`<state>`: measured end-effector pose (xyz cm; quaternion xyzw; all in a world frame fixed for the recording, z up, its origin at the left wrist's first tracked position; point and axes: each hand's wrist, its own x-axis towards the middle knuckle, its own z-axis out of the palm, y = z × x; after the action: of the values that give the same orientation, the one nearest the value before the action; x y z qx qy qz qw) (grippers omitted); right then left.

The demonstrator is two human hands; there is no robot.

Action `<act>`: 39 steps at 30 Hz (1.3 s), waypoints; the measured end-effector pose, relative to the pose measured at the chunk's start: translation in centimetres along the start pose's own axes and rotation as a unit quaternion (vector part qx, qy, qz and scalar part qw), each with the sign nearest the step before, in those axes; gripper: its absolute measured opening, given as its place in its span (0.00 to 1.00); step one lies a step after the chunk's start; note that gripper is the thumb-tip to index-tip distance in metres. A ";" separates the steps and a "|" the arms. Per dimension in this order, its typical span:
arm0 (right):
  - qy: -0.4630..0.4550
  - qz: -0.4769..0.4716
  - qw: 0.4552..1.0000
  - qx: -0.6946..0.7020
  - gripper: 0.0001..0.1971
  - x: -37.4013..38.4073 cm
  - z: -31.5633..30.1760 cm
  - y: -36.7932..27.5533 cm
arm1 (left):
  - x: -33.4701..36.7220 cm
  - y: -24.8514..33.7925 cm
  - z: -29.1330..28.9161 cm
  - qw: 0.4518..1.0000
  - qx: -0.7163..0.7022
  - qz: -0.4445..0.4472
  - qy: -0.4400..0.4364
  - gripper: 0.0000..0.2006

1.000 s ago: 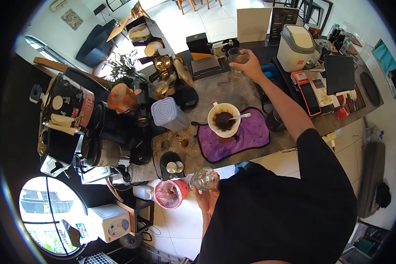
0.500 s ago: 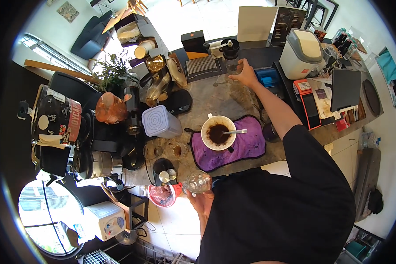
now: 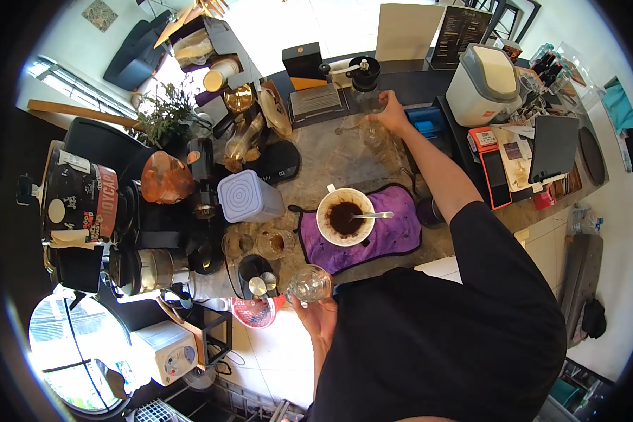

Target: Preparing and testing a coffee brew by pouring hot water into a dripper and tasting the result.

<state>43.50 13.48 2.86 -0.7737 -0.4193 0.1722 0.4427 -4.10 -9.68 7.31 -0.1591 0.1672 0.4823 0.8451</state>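
In my left hand [image 3: 318,318], near the counter's front edge, is a clear round glass vessel [image 3: 311,283], tilted, with my fingers under and around it. My right arm reaches across to the far side. There my right hand [image 3: 392,115] closes around the clear glass base of a manual coffee grinder [image 3: 363,70] with a black top and crank. Between my arms a white cup [image 3: 325,218] holds dark brown coffee or grounds, with a metal spoon [image 3: 377,214] in it. It stands on a purple cloth [image 3: 394,235].
Left of the cloth are two small glasses [image 3: 274,244], a lidded pale container [image 3: 250,195] and a black scale [image 3: 283,160]. Metal cups [image 3: 258,285] stand near the front edge. At right are a white bin [image 3: 482,88], a card terminal [image 3: 484,139] and a tablet [image 3: 552,148].
The view has shifted slightly, moving the counter items a little left. My left hand has risen slightly with the glass vessel. My right hand stays at the grinder's base.
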 end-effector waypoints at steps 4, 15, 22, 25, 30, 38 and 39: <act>-0.022 0.039 0.998 -0.051 0.41 0.6 -0.4 -0.4 | 0.2 0.3 -0.1 1.000 0.010 0.004 0.000 0.29; 0.095 -0.090 0.989 -0.074 0.41 -0.6 -2.1 -5.4 | 0.4 0.9 -0.8 1.000 0.000 0.004 0.000 0.30; -0.027 -0.162 0.986 -0.023 0.41 -0.2 -0.6 -7.0 | 0.4 0.8 -0.6 1.000 0.019 0.019 0.011 0.30; -0.079 -0.132 0.977 -0.148 0.42 -1.2 0.8 -7.0 | 0.2 0.9 -1.0 1.000 0.010 0.020 -0.004 0.30; -0.124 -0.169 0.947 -0.244 0.43 -1.2 2.4 -6.9 | 0.3 0.8 -0.9 0.999 0.030 0.028 0.008 0.30; -0.160 -0.164 0.916 -0.330 0.43 -0.7 3.1 -5.7 | 0.3 0.8 -0.8 0.999 0.024 0.036 0.007 0.29; -0.160 -0.167 0.912 -0.339 0.43 -0.7 3.2 -5.7 | 0.3 0.9 -0.8 0.999 0.016 0.028 0.003 0.29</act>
<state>38.22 16.06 5.74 -0.7582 -0.6406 0.0644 0.1030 -4.81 -9.33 6.38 -0.1420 0.1821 0.5025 0.8332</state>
